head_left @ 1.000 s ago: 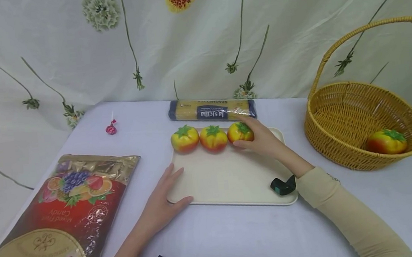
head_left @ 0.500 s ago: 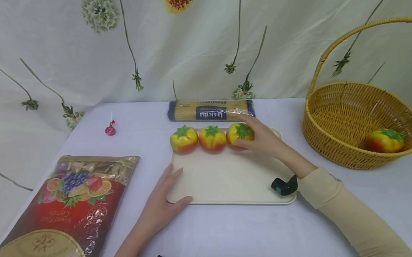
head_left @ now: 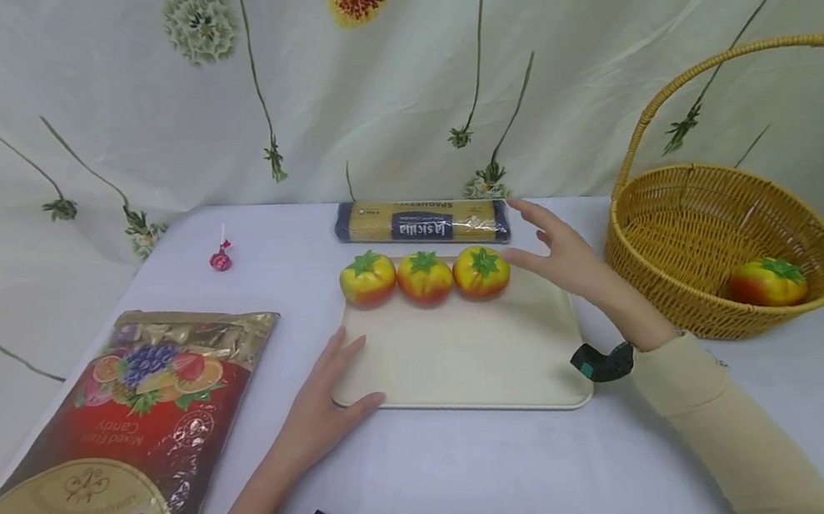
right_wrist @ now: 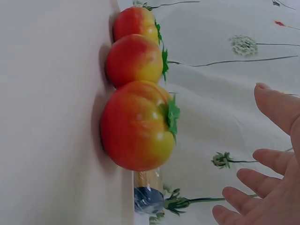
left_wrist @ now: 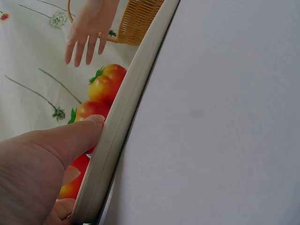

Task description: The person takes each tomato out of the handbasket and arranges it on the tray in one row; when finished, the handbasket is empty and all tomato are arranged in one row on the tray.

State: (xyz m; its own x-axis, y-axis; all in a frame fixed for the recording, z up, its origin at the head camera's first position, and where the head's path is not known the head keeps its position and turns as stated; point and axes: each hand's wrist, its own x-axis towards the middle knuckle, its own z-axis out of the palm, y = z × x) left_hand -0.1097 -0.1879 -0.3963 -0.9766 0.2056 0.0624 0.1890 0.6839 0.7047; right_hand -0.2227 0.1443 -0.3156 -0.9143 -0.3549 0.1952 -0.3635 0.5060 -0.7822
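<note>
Three red-and-yellow toy tomatoes with green tops stand in a row along the back of a cream tray [head_left: 461, 361]: a left one [head_left: 368, 279], a middle one [head_left: 425, 278] and a right one [head_left: 481, 271]. My right hand [head_left: 566, 253] is in the air just right of the right tomato, its fingers spread and holding nothing. In the right wrist view a gap shows between that hand [right_wrist: 267, 187] and the nearest tomato [right_wrist: 137, 125]. My left hand [head_left: 318, 409] rests at the tray's left edge with fingers extended; its thumb [left_wrist: 79, 136] lies by the rim in the left wrist view.
A wicker basket [head_left: 658, 298] with a tall handle stands at the right, another toy tomato [head_left: 767, 282] inside. Behind the tray lies a spaghetti pack [head_left: 421, 222]. A mixed fruit candy bag [head_left: 129, 437] lies at the left, and a wrapped lollipop [head_left: 220, 257] sits beyond it.
My right hand has let go of the right tomato and moved right, away from it. That tomato stays in the row. The left hand has not moved.
</note>
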